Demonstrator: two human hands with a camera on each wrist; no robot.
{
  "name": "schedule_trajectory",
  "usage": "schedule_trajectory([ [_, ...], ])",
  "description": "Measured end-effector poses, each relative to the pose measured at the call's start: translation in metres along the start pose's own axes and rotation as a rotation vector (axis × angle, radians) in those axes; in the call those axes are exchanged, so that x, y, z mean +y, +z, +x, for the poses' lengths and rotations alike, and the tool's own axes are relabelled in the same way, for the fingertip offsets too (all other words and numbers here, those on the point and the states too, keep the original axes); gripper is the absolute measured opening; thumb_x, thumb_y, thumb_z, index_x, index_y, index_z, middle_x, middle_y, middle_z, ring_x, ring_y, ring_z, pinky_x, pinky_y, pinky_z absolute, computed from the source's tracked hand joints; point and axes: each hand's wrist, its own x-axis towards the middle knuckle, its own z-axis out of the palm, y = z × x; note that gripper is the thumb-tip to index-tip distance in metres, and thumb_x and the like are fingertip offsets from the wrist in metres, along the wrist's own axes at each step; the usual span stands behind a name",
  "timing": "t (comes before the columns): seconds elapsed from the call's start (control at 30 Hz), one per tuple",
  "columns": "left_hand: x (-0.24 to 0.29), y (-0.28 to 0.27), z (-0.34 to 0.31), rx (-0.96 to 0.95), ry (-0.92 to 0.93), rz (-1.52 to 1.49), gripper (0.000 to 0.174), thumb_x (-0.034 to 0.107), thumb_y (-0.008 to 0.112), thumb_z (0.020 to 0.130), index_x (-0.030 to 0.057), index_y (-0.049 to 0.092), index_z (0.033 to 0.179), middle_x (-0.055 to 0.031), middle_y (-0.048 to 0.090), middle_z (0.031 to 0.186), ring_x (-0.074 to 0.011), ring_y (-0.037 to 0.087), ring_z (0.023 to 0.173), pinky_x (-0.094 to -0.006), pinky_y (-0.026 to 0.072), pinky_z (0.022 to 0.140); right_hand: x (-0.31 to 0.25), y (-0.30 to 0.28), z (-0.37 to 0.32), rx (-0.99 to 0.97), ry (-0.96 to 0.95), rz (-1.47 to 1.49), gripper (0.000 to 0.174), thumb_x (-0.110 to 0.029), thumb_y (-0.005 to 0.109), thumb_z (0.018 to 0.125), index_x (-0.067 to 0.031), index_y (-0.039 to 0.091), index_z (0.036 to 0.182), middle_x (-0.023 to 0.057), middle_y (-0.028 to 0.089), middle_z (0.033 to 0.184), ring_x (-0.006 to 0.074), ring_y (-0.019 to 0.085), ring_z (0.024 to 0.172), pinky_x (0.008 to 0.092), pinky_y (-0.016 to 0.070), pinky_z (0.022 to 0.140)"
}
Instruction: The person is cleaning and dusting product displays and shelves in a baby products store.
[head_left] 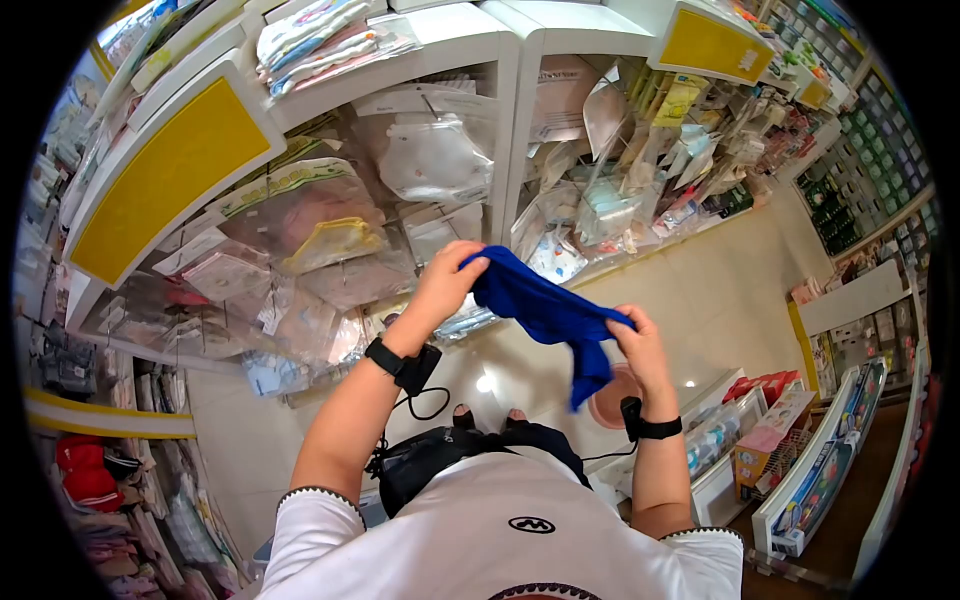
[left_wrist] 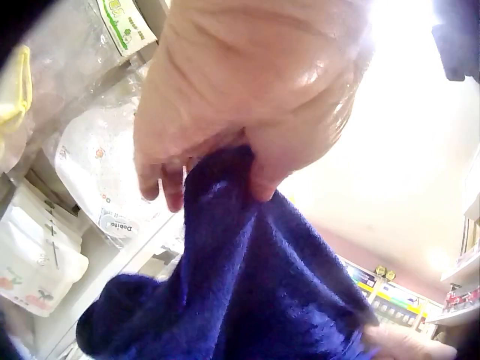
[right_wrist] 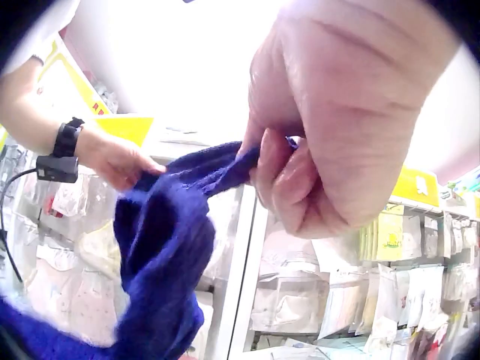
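A blue cloth (head_left: 545, 305) stretches between both hands in the head view, with one part hanging down near the right hand. The left hand (head_left: 450, 285) pinches its upper left end between thumb and fingers; in the left wrist view the cloth (left_wrist: 247, 262) fans downward from the left hand (left_wrist: 247, 90). At the other end the right hand (head_left: 642, 345) pinches an edge. In the right wrist view the right hand (right_wrist: 337, 127) has its fingers curled round a gathered, twisted strip of the cloth (right_wrist: 169, 247), which droops in loose folds.
White shelving (head_left: 515, 110) with hanging packets of goods (head_left: 435, 160) stands ahead. Racks of folded goods (head_left: 150, 500) are at the left, and low shelves with boxes (head_left: 770, 450) at the right. A round pink object (head_left: 612, 400) is on the tiled floor (head_left: 230, 420) below the right hand.
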Motion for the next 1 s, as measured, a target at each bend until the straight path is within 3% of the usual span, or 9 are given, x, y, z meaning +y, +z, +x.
schedule_trajectory([
  [0.03, 0.006, -0.002, -0.003, -0.002, -0.371, -0.289, 0.019, 0.015, 0.057, 0.083, 0.0006, 0.059, 0.094, -0.0033, 0.059, 0.083, -0.0123, 0.055, 0.077, -0.0239, 0.0433, 0.07, 0.005, 0.002, 0.001, -0.051, 0.016, -0.084, 0.007, -0.014, 0.059, 0.082, -0.0064, 0.058, 0.083, -0.0065, 0.048, 0.063, 0.0015, 0.038, 0.051, 0.0182, 0.0288, 0.045],
  [0.2, 0.021, 0.005, -0.002, 0.211, -0.395, -0.445, 0.015, 0.014, 0.058, 0.081, 0.0007, 0.056, 0.088, -0.0025, 0.058, 0.08, -0.011, 0.053, 0.073, -0.0235, 0.0424, 0.068, 0.036, 0.013, -0.001, -0.14, -0.053, -0.002, 0.014, -0.019, 0.057, 0.084, -0.0049, 0.059, 0.083, -0.0018, 0.053, 0.073, 0.0047, 0.046, 0.066, 0.0199, 0.0378, 0.061],
  [0.3, 0.0, 0.014, -0.003, 0.262, -0.18, 0.068, 0.013, 0.012, 0.059, 0.081, 0.0052, 0.056, 0.092, 0.0019, 0.056, 0.078, -0.0062, 0.05, 0.07, -0.0194, 0.0411, 0.064, 0.028, 0.038, -0.003, -0.072, 0.001, 0.434, 0.016, -0.017, 0.055, 0.085, -0.0027, 0.058, 0.091, 0.0023, 0.058, 0.086, 0.0084, 0.053, 0.075, 0.022, 0.0416, 0.07],
  [0.43, 0.033, 0.031, -0.002, 0.162, -0.322, -0.283, 0.016, 0.011, 0.059, 0.078, 0.0038, 0.056, 0.093, -0.0027, 0.059, 0.08, -0.0105, 0.054, 0.072, -0.0245, 0.0443, 0.068, 0.012, 0.071, -0.006, -0.229, 0.149, 0.786, 0.036, -0.027, 0.049, 0.089, -0.0019, 0.046, 0.115, 0.0087, 0.056, 0.108, 0.0186, 0.057, 0.094, 0.0324, 0.0435, 0.087],
  [0.53, 0.047, 0.064, -0.025, -0.109, -0.082, 0.065, 0.027, 0.012, 0.058, 0.074, 0.0013, 0.054, 0.099, -0.0126, 0.057, 0.089, -0.0255, 0.056, 0.083, -0.0324, 0.0443, 0.074, 0.008, 0.096, -0.001, -0.451, 0.263, 1.012, 0.049, -0.042, 0.041, 0.09, -0.0048, 0.039, 0.122, 0.0114, 0.05, 0.119, 0.0244, 0.052, 0.105, 0.042, 0.0412, 0.091],
  [0.67, 0.063, 0.077, -0.057, -0.329, -0.11, 0.166, 0.042, 0.018, 0.06, 0.074, -0.0028, 0.049, 0.108, -0.0196, 0.052, 0.1, -0.0352, 0.05, 0.096, -0.0364, 0.0408, 0.081, 0.032, 0.088, 0.01, -0.236, 0.316, 1.016, 0.028, -0.031, 0.051, 0.088, -0.0062, 0.056, 0.1, 0.0091, 0.06, 0.103, 0.0202, 0.057, 0.095, 0.0343, 0.0449, 0.084],
  [0.83, 0.055, 0.053, -0.08, -0.3, -0.404, -0.369, 0.032, 0.002, 0.053, 0.08, -0.0008, 0.051, 0.112, -0.0068, 0.058, 0.1, -0.0139, 0.054, 0.095, -0.0264, 0.0425, 0.085, 0.024, 0.081, 0.007, -0.174, 0.259, 0.933, 0.019, -0.006, 0.049, 0.084, -0.0001, 0.053, 0.101, 0.0113, 0.06, 0.096, 0.0233, 0.06, 0.088, 0.0345, 0.0483, 0.078],
  [0.9, 0.027, 0.04, -0.089, -0.151, -0.398, -0.335, 0.036, -0.001, 0.052, 0.078, -0.0008, 0.05, 0.114, -0.0085, 0.057, 0.104, -0.0144, 0.053, 0.098, -0.0264, 0.0418, 0.086, 0.021, 0.08, 0.01, -0.192, 0.157, 0.828, 0.02, -0.004, 0.048, 0.083, 0.0011, 0.052, 0.102, 0.0121, 0.06, 0.097, 0.0242, 0.06, 0.087, 0.0355, 0.0494, 0.076],
  [1.0, -0.006, 0.03, -0.105, -0.344, -0.333, -0.084, 0.054, 0.006, 0.063, 0.069, -0.001, 0.044, 0.119, -0.0157, 0.05, 0.115, -0.0243, 0.046, 0.111, -0.0322, 0.0365, 0.094, 0.0, 0.093, 0.006, -0.306, 0.164, 0.783, 0.028, 0.001, 0.048, 0.08, 0.002, 0.049, 0.107, 0.0147, 0.059, 0.096, 0.0263, 0.06, 0.088, 0.0371, 0.0501, 0.077],
])
